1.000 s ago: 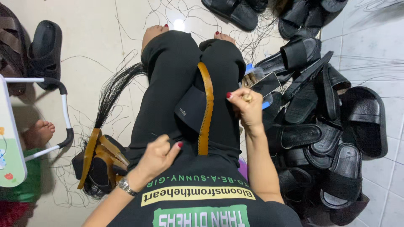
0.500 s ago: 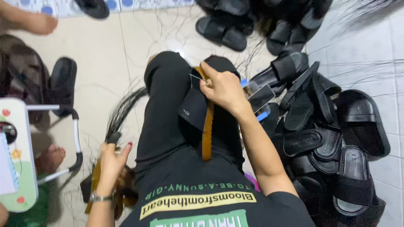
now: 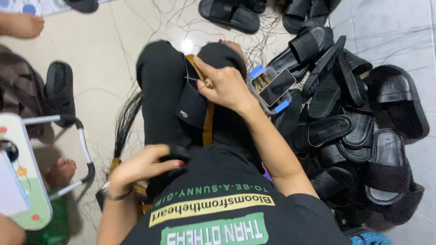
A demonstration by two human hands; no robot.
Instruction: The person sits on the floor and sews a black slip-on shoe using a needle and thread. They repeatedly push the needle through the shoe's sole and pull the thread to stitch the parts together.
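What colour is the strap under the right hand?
Tan-brown strap, seen in the head view.

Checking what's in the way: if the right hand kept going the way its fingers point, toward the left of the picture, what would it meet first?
The right hand points across the lap at the black sandal piece it already touches along the tan strap. Beyond that lies the black-clad leg, though depth is hard to judge.

black sandals pile (image 3: 359,136), phone (image 3: 277,87), walker frame (image 3: 77,131)

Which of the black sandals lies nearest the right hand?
The black sandal lying across the person's lap, with a tan strap along it: the right hand works right at its upper edge. The other black sandals sit piled on the floor, apart from that hand.
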